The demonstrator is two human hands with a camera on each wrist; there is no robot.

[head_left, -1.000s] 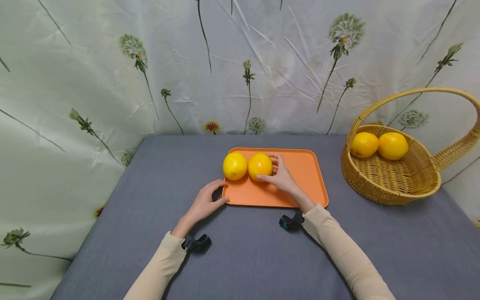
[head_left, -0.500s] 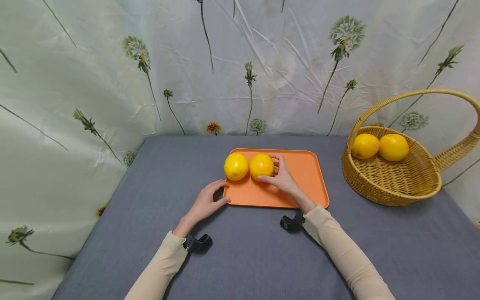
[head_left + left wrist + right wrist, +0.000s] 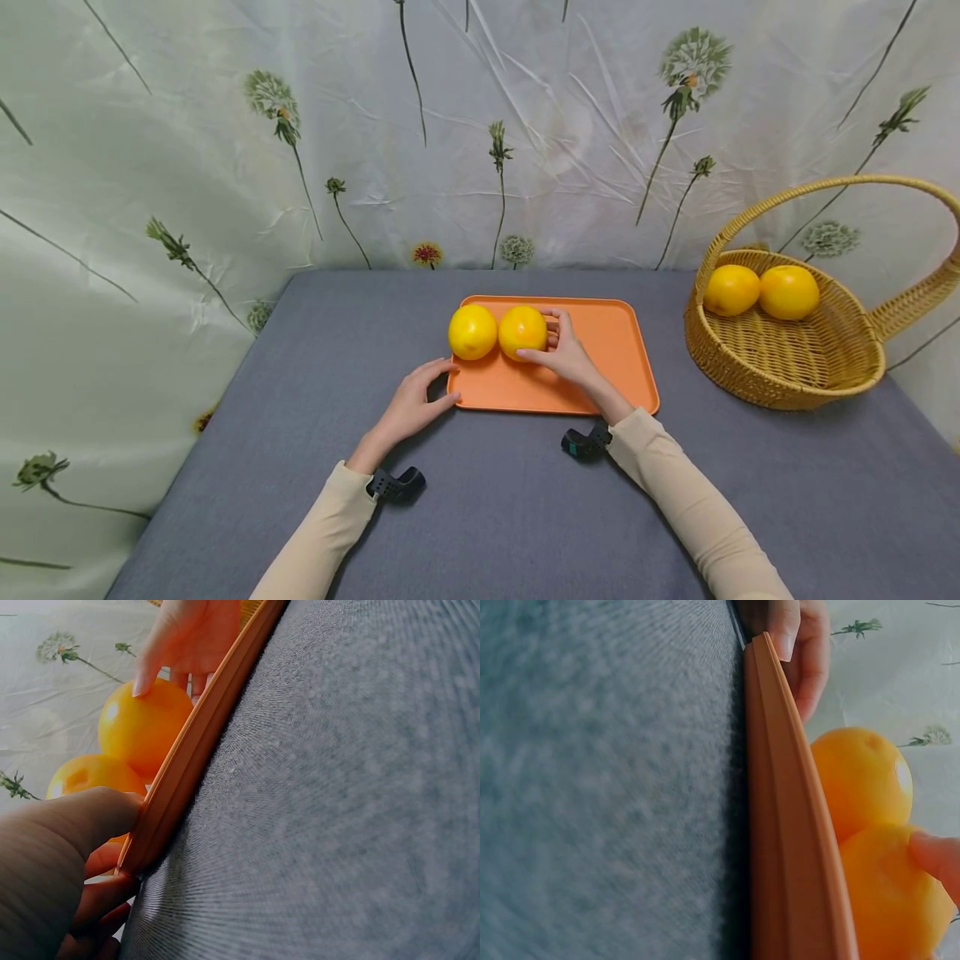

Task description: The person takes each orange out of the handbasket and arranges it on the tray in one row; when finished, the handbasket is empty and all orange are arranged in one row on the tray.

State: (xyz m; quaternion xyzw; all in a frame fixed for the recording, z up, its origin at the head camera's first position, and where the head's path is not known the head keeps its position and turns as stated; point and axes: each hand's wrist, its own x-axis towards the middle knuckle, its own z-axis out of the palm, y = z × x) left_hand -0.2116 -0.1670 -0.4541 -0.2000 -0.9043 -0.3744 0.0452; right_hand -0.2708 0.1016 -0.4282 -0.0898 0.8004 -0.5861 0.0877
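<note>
**STATUS: HANDLING PART-WAY, RELEASE NOT YET MADE**

**Background and surface.** A dandelion-print cloth (image 3: pixel 375 125) hangs behind the work area. The grey surface (image 3: pixel 480 500) carries all components.

**Basket.** The wicker basket (image 3: pixel 735 371) stands at the right with its handle raised, well apart from the tray (image 3: pixel 607 333).

**Tray.** The tray lies flat toward the rear of the surface, near the middle, with its long side facing the person.

**Left grip.** The left grip (image 3: pixel 412 400) has thumb and fingers spread apart, touching the tray's left end near its front corner. It has hold of no fruit; its function is judged to be steadying.

**Right grip.** The right grip (image 3: pixel 564 356) is parted to the width of one fruit and holds the right tray orange (image 3: pixel 522 332), thumb on the near side, fingers on the right side.

**Oranges: progress.**
1. Done: the left tray orange (image 3: pixel 472 332) sits at the tray's left end, unheld. The right tray orange is positioned close beside it; the rim hides its base in both wrist views, so full seating cannot be confirmed.
2. Left: the right tray orange is not yet released. The left basket orange (image 3: pixel 732 290) and right basket orange (image 3: pixel 790 292) sit side by side at the basket's rear, untouched.
</note>
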